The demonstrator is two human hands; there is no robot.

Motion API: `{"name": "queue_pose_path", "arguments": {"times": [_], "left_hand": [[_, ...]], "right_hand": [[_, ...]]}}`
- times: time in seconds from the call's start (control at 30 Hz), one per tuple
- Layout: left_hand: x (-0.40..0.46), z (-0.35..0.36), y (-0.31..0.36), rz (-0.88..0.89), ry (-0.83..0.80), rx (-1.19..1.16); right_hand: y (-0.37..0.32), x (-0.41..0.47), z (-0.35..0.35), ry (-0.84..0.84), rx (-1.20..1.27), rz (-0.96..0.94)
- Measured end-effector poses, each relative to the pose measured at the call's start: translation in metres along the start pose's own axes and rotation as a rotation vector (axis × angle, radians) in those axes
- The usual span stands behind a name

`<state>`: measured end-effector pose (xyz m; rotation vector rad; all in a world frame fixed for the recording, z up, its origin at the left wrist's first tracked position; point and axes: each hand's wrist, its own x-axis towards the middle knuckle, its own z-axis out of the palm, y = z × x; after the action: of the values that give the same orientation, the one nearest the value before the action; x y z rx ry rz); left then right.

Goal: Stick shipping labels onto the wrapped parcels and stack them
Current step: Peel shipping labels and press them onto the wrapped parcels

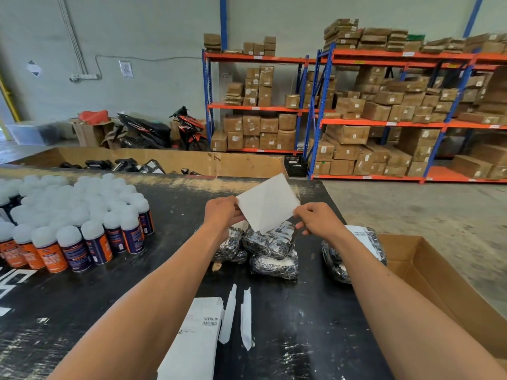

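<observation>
The shipping label (267,202) is held in the air above the table, blank white side toward the camera and tilted, with one corner pointing down toward the wrapped parcels (270,246). The left hand (222,212) pinches the label's left edge between thumb and fingers. The right hand (318,219) pinches the lower right edge, fingers curled together. Both forearms are extended forward from the lower frame and converge on the label.

Directly under the label, three parcels in black-and-silver wrap lie touching one another on the black worktable (82,297). A further labelled parcel (356,248) lies to the right, behind the right forearm, beside an open cardboard box (439,283) at the table's right edge. Nearer the camera lie a stack of printed labels (197,333) and two backing strips (238,316). Spray cans (74,220) with white caps stand in a dense group on the left of the table.

Beyond the table stand a low cardboard bin (170,160), a parked motorcycle (162,130) and blue-and-orange racks (384,105) loaded with brown cartons.
</observation>
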<state>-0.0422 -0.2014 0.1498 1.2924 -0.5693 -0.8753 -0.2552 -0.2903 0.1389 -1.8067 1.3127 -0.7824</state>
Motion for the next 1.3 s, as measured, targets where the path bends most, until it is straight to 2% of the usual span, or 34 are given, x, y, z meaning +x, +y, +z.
{"name": "queue_pose_path", "arguments": {"times": [0.1, 0.23, 0.37, 0.57, 0.73, 0.8, 0.83, 0.87, 0.9, 0.97, 1.1, 1.17, 1.3], "left_hand": [[0.012, -0.004, -0.001, 0.036, 0.042, 0.083], [0.021, -0.011, 0.004, 0.157, 0.200, 0.318], [0.030, -0.022, 0.009, 0.234, 0.287, 0.456], [0.042, -0.041, 0.015, 0.150, 0.445, 0.424], [0.052, -0.074, 0.022, 0.040, 0.534, 0.193], [0.057, -0.083, 0.015, 0.058, 0.589, 0.752], [0.051, -0.081, 0.018, 0.109, 0.632, 0.736], [0.041, -0.077, 0.026, 0.113, 0.632, 0.427], [0.036, -0.075, 0.028, 0.151, 0.616, 0.272], [0.027, -0.064, 0.025, 0.187, 0.628, 0.364], [0.015, -0.047, 0.016, 0.339, 0.537, 0.576], [0.010, -0.042, 0.012, 0.401, 0.478, 0.655], [0.005, -0.040, -0.001, 0.459, 0.395, 0.688]], "right_hand": [[0.002, 0.000, -0.005, 0.023, 0.005, 0.032], [0.013, 0.002, -0.015, 0.037, 0.039, 0.081], [0.018, 0.000, -0.023, 0.056, 0.041, 0.107], [0.020, -0.002, -0.033, 0.084, 0.013, 0.122], [0.028, -0.006, -0.042, 0.111, -0.037, 0.143], [0.025, -0.009, -0.041, 0.040, -0.064, 0.124], [0.021, -0.010, -0.037, -0.024, -0.088, 0.111], [0.016, -0.013, -0.031, -0.097, -0.113, 0.095], [0.009, -0.016, -0.022, -0.174, -0.141, 0.080], [-0.003, -0.021, 0.000, -0.325, -0.221, 0.052], [-0.017, -0.027, 0.053, -0.573, -0.364, 0.085], [-0.016, -0.030, 0.076, -0.597, -0.411, 0.109], [-0.007, -0.039, 0.110, -0.527, -0.432, 0.153]]}}
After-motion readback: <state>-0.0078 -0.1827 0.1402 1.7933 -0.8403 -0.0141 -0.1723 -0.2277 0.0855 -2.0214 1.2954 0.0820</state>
